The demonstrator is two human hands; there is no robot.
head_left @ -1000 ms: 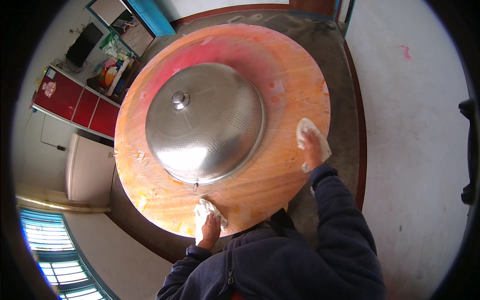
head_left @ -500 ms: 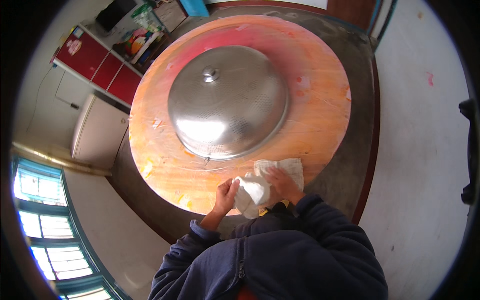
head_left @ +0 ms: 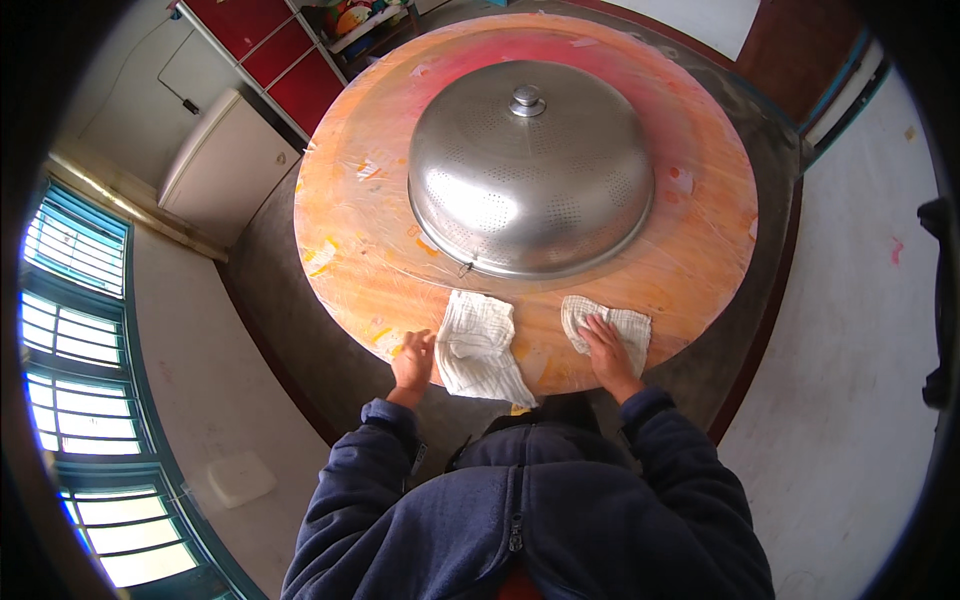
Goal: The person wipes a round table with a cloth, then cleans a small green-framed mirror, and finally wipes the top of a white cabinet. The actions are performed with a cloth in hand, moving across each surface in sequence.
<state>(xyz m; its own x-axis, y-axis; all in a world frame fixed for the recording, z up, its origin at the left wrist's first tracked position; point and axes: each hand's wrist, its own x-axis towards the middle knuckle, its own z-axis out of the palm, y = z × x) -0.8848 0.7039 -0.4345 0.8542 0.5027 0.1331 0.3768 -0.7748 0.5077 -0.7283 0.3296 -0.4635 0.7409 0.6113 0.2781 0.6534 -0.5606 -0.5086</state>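
Note:
A white cloth (head_left: 478, 345) lies spread at the table's near edge, a little crumpled, its lower corner hanging at the rim. My left hand (head_left: 412, 364) is at its left edge, fingers curled and seeming to pinch that edge. To the right, a second white cloth (head_left: 632, 330), partly folded, rests on the table. My right hand (head_left: 606, 352) lies on it with fingers stretched out flat, covering part of it. Beyond both cloths stands a large domed metal cover (head_left: 530, 170) with small holes and a round knob (head_left: 526, 99).
The round orange-and-pink table (head_left: 690, 270) has a clear plastic covering. A pale cabinet (head_left: 225, 165) and red-fronted cupboards (head_left: 310, 90) stand at the far left. Blue-framed windows (head_left: 85, 390) line the left wall; a white wall (head_left: 850, 330) is at the right.
The cloths, bunched close together before, now lie apart. My left hand has moved left with the left cloth spread flatter, and my right hand has shifted right. The view has tilted.

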